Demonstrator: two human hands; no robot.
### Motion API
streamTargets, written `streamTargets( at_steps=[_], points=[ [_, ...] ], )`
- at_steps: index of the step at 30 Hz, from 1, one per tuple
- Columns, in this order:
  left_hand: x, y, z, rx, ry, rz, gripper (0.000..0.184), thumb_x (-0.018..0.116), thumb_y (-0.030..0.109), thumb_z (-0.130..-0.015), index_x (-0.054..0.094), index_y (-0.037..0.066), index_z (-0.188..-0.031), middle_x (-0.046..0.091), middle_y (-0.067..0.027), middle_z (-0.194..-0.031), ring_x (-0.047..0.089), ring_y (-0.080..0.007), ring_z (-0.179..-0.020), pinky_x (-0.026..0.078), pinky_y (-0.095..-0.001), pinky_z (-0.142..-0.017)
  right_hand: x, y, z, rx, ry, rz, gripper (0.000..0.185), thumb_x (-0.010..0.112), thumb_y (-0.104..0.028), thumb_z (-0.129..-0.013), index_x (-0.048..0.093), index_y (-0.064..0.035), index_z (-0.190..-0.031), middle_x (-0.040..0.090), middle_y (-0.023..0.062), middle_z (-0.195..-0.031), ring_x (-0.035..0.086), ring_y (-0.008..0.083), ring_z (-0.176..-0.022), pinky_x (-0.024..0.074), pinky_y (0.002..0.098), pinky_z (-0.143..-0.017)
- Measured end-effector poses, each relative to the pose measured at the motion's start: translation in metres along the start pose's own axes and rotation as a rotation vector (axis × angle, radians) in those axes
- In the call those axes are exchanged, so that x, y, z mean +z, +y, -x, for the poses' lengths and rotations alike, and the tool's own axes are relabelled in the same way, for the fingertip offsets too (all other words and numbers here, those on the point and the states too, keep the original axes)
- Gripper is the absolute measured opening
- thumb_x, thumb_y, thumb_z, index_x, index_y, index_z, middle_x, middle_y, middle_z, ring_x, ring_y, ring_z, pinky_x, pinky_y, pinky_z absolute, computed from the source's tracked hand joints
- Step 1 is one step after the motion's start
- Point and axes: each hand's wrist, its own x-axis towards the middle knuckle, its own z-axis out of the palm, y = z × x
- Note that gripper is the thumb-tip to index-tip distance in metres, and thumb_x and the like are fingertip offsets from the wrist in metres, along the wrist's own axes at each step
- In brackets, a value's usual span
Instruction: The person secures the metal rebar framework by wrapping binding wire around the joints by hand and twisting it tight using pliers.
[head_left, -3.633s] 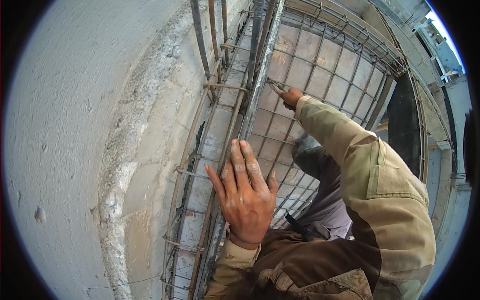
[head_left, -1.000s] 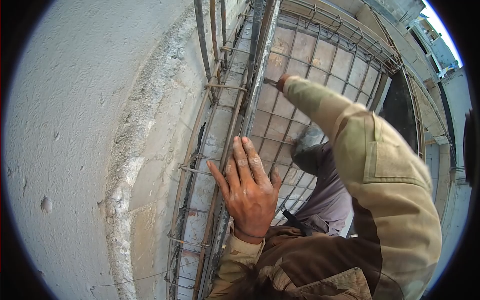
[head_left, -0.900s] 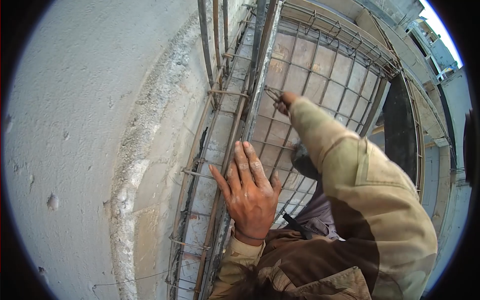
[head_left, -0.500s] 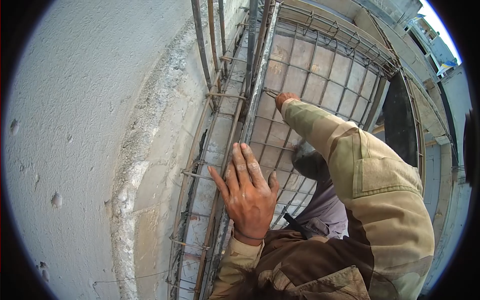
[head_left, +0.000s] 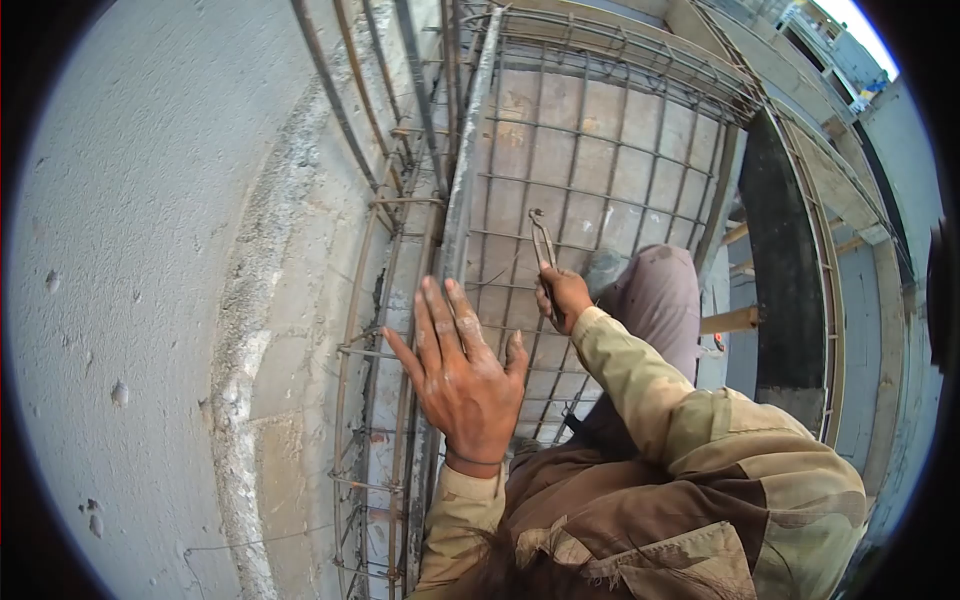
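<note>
My right hand (head_left: 566, 298) is closed around the handles of pincers (head_left: 542, 236), whose jaws point away from me over the rebar grid (head_left: 572, 190). My left hand (head_left: 465, 385) lies spread against the long upright edge board (head_left: 462, 190), fingers pointing forward, with nothing held in it. Just left of that hand runs a narrow rebar cage (head_left: 352, 400) with tied stirrups. Whether the jaws touch a bar or wire I cannot tell.
A rough concrete wall (head_left: 150, 250) rises on the left. Several vertical rebars (head_left: 335, 95) stand near its far end. Beyond the grid on the right is a dark panel (head_left: 790, 270), with a wooden prop (head_left: 730, 321) beside it. A thin loose wire (head_left: 250, 545) sticks out at lower left.
My right hand has drawn back toward me from beside the edge board, bringing the pincers into fuller view. My left hand stays spread on the board. My view has shifted somewhat to the right.
</note>
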Motion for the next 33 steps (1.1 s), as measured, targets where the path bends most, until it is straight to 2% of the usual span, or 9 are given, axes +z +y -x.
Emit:
streamTargets(
  at_steps=[7, 10, 12, 15, 18, 20, 24, 27, 33],
  points=[
    [0.023, 0.028, 0.022, 0.023, 0.223, 0.81, 0.062, 0.062, 0.025, -0.1, 0.041, -0.01, -0.148, 0.04, -0.0304, -0.155, 0.041, -0.0381, -0.145, 0.035, -0.0462, -0.117, -0.016, -0.025, 0.161, -0.3, -0.086, 0.666, 0.027, 0.065, -0.021, -0.101, 0.059, -0.0008, -0.085, 0.057, 0.0085, -0.055, 0.056, 0.0159, -0.044, 0.0395, 0.034, -0.04],
    [0.061, 0.034, 0.048, -0.261, 0.034, 1.124, 0.055, 0.056, 0.033, -0.105, 0.048, -0.007, -0.143, 0.06, -0.0262, -0.135, 0.06, -0.0321, -0.125, 0.048, -0.0406, -0.102, -0.02, -0.023, 0.201, -0.801, -0.065, 1.065, 0.024, 0.074, -0.016, -0.092, 0.058, 0.0008, -0.086, 0.051, 0.0174, -0.057, 0.057, 0.033, -0.049, 0.0415, 0.0419, -0.05],
    [0.057, 0.031, 0.052, -0.358, -0.365, 1.299, 0.047, 0.046, 0.035, -0.11, 0.059, -0.004, -0.131, 0.069, -0.0122, -0.09, 0.066, -0.0168, -0.082, 0.05, -0.0311, -0.072, -0.02, -0.021, 0.212, -0.902, -0.055, 1.099, 0.024, 0.074, -0.016, -0.092, 0.058, 0.0003, -0.085, 0.053, 0.019, -0.058, 0.056, 0.0372, -0.052, 0.0414, 0.0426, -0.05],
    [0.063, 0.035, 0.054, -0.312, -0.079, 1.172, 0.045, 0.042, 0.036, -0.111, 0.067, -0.001, -0.12, 0.056, -0.0007, -0.064, 0.05, -0.0087, -0.057, 0.039, -0.0268, -0.055, -0.016, -0.016, 0.212, -1.007, -0.059, 1.117, 0.026, 0.074, -0.016, -0.092, 0.056, -0.0005, -0.083, 0.055, 0.0226, -0.062, 0.056, 0.0439, -0.059, 0.0409, 0.0449, -0.051],
    [0.058, 0.019, 0.047, -0.3, -0.068, 1.138, 0.045, 0.041, 0.034, -0.112, 0.068, -0.001, -0.118, 0.048, 0.0036, -0.064, 0.046, -0.0074, -0.057, 0.036, -0.026, -0.053, -0.017, -0.008, 0.194, -0.936, -0.097, 1.016, 0.022, 0.073, -0.015, -0.092, 0.059, 0.0002, -0.087, 0.058, 0.0214, -0.062, 0.059, 0.0423, -0.059, 0.0437, 0.0441, -0.053],
    [0.056, 0.007, 0.046, -0.422, -0.158, 1.254, 0.04, 0.041, 0.03, -0.112, 0.068, 0.0, -0.115, 0.038, 0.0069, -0.065, 0.038, -0.0045, -0.056, 0.032, -0.0244, -0.051, -0.016, -0.004, 0.188, -0.763, -0.186, 1.064, 0.014, 0.069, -0.008, -0.095, 0.068, 0.0, -0.107, 0.072, 0.012, -0.077, 0.073, 0.0202, -0.069, 0.0562, 0.031, -0.062],
    [0.061, -0.007, 0.045, -0.445, -0.206, 1.26, 0.036, 0.042, 0.028, -0.112, 0.066, 0.002, -0.103, 0.038, 0.0074, -0.064, 0.035, -0.0031, -0.055, 0.029, -0.0239, -0.05, -0.004, -0.002, 0.18, -0.006, -0.429, 0.446, 0.052, 0.059, -0.001, -0.099, 0.048, -0.0078, -0.15, 0.072, 0.0177, -0.114, 0.073, 0.0304, -0.105, 0.0606, 0.0375, -0.085],
    [0.058, -0.008, 0.043, -0.434, -0.212, 1.232, 0.035, 0.043, 0.027, -0.112, 0.066, 0.002, -0.102, 0.037, 0.0081, -0.063, 0.035, -0.0034, -0.054, 0.029, -0.0242, -0.05, 0.005, -0.01, 0.195, 0.3, -0.39, 0.118, 0.042, 0.056, 0.0, -0.1, 0.052, -0.0007, -0.142, 0.072, 0.0156, -0.111, 0.073, 0.025, -0.103, 0.0579, 0.0347, -0.077],
    [0.07, -0.022, 0.048, -0.464, -0.338, 1.415, 0.032, 0.046, 0.028, -0.111, 0.065, 0.003, -0.103, 0.038, 0.0094, -0.063, 0.033, -0.0018, -0.055, 0.025, -0.0218, -0.05, -0.018, -0.002, 0.206, 0.366, -0.402, 0.04, 0.053, 0.052, 0.0, -0.101, 0.042, -0.0102, -0.152, 0.07, 0.0179, -0.12, 0.069, 0.025, -0.113, 0.0555, 0.0387, -0.084]
  ],
)
